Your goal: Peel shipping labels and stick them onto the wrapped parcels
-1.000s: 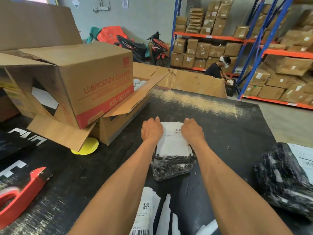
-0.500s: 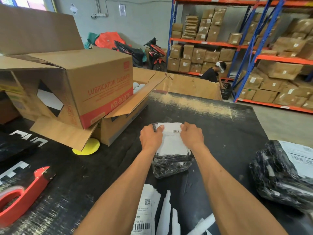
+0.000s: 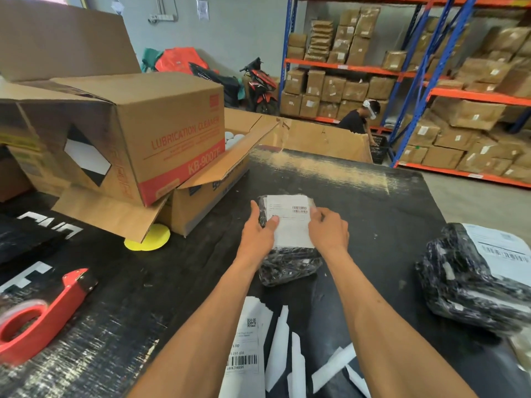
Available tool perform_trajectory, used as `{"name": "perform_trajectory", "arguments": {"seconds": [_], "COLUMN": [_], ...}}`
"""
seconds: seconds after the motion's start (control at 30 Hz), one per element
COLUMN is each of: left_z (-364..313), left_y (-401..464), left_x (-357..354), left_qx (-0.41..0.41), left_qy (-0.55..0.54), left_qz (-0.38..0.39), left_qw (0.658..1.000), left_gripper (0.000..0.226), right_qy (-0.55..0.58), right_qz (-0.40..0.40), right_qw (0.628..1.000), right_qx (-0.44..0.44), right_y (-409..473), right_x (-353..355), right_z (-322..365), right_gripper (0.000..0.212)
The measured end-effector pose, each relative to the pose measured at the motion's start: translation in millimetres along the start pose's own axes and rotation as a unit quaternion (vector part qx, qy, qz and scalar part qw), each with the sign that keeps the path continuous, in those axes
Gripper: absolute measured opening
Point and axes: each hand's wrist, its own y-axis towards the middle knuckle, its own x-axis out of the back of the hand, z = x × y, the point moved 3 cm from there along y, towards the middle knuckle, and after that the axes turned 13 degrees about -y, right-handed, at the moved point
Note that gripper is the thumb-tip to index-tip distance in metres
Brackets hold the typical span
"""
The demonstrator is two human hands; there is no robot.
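A small parcel [image 3: 288,265] wrapped in black film lies on the black table in front of me. A white shipping label [image 3: 290,222] with barcodes covers its top. My left hand [image 3: 258,235] grips the parcel's left side, thumb resting on the label's left edge. My right hand [image 3: 329,229] holds the right side, fingers on the label's right edge. A second, larger wrapped parcel [image 3: 471,278] with its own label [image 3: 501,249] sits at the right. A stack of labels [image 3: 245,349] lies near the front edge between my forearms.
White backing strips [image 3: 293,357] are scattered beside the label stack. A red tape dispenser [image 3: 43,314] lies at the left. Open cardboard boxes [image 3: 138,139] and a yellow disc [image 3: 152,239] crowd the far left. A person [image 3: 357,119] crouches by the shelving racks [image 3: 431,81] behind the table.
Both hands have slid from the label's far end back toward me along its sides, uncovering the barcodes at the top of the label.
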Motion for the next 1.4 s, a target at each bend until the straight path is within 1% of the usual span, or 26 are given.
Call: {"name": "perform_trajectory", "arguments": {"seconds": [0.07, 0.13, 0.17, 0.2, 0.23, 0.27, 0.33, 0.37, 0.4, 0.43, 0.47, 0.53, 0.6, 0.67, 0.73, 0.8, 0.83, 0.87, 0.93, 1.0, 1.03, 1.07, 1.1, 1.17, 1.27, 1.4], "left_z": [0, 2, 1, 1, 3, -1, -9, -12, -13, -16, -18, -30, -41, -51, -58, -70, -75, -77, -71, -55, -47, -37, -27, -8, 24, 54], "left_y": [-4, -3, -2, 0, 4, 2, -6, -10, -11, -11, -11, -11, -11, -11, -12, -18, -23, -22, -14, -9, -9, -11, -16, -27, -34, -47], "left_x": [2, 3, 2, 0, -1, -3, -3, -2, 0, 1, 2, 0, -3, -6, -10, -22, -29, -35, -44, -55, -61, -69, -78, -99, -127, -157], "left_qx": [0.013, 0.042, 0.061, 0.073, 0.077, 0.082, 0.094, 0.099, 0.103, 0.105, 0.104, 0.109, 0.102, 0.079, 0.041, 0.008, 0.003, 0.004, 0.016, 0.043, 0.059, 0.067, 0.07, 0.082, 0.104, 0.115], "left_qy": [-0.016, -0.039, -0.035, -0.03, -0.036, -0.044, -0.067, -0.075, -0.075, -0.073, -0.064, -0.042, -0.032, -0.031, -0.037, -0.068, -0.079, -0.085, -0.067, -0.011, 0.032, 0.064, 0.077, 0.064, 0.057, 0.063], "left_qz": [-0.005, -0.04, -0.053, -0.045, -0.021, 0.009, 0.059, 0.087, 0.115, 0.14, 0.163, 0.199, 0.222, 0.23, 0.229, 0.238, 0.246, 0.248, 0.258, 0.267, 0.268, 0.265, 0.267, 0.279, 0.29, 0.288], "left_qw": [1.0, 0.998, 0.996, 0.996, 0.996, 0.996, 0.992, 0.988, 0.985, 0.982, 0.979, 0.973, 0.969, 0.97, 0.972, 0.969, 0.966, 0.965, 0.964, 0.963, 0.961, 0.96, 0.958, 0.955, 0.95, 0.949], "left_gripper": [0.083, 0.099, 0.11, 0.117, 0.116, 0.108, 0.088, 0.083, 0.085, 0.095, 0.111, 0.143, 0.147, 0.146, 0.135, 0.102, 0.092, 0.09, 0.095, 0.123, 0.133, 0.132, 0.123, 0.107, 0.103, 0.087], "right_qy": [0.021, 0.117, 0.173, 0.215, 0.239, 0.26, 0.315, 0.346, 0.375, 0.399, 0.414, 0.417, 0.402, 0.413, 0.422, 0.408, 0.384, 0.347, 0.247, 0.147, 0.099, 0.05, 0.002, -0.056, -0.07, -0.05], "right_qz": [0.028, 0.109, 0.153, 0.19, 0.216, 0.226, 0.244, 0.252, 0.254, 0.25, 0.243, 0.227, 0.213, 0.202, 0.171, 0.125, 0.11, 0.103, 0.119, 0.151, 0.154, 0.148, 0.137, 0.12, 0.11, 0.054], "right_qw": [0.999, 0.987, 0.973, 0.958, 0.947, 0.939, 0.917, 0.904, 0.891, 0.882, 0.877, 0.88, 0.89, 0.888, 0.89, 0.903, 0.914, 0.928, 0.955, 0.968, 0.973, 0.978, 0.982, 0.986, 0.99, 0.997], "right_qx": [-0.005, -0.004, -0.005, 0.0, 0.001, -0.002, -0.013, -0.012, -0.014, -0.022, -0.029, -0.03, -0.022, -0.011, 0.013, 0.049, 0.07, 0.089, 0.116, 0.136, 0.14, 0.136, 0.131, 0.106, 0.056, -0.02], "right_y": [-6, -11, -13, -15, -14, -11, -4, -4, -7, -11, -13, -16, -15, -14, -15, -15, -16, -17, -23, -30, -35, -38, -43, -53, -71, -83], "right_x": [2, 2, 0, -3, -8, -13, -23, -23, -18, -13, -7, 4, 15, 26, 40, 59, 70, 81, 104, 123, 130, 135, 138, 139, 133, 124], "right_z": [-8, -20, -26, -31, -37, -45, -57, -59, -57, -53, -50, -46, -41, -34, -27, -22, -20, -21, -27, -42, -51, -63, -75, -101, -141, -184], "right_gripper": [0.041, 0.051, 0.063, 0.077, 0.092, 0.104, 0.115, 0.112, 0.107, 0.101, 0.095, 0.08, 0.072, 0.071, 0.072, 0.071, 0.074, 0.078, 0.093, 0.107, 0.111, 0.111, 0.108, 0.102, 0.099, 0.09]}}
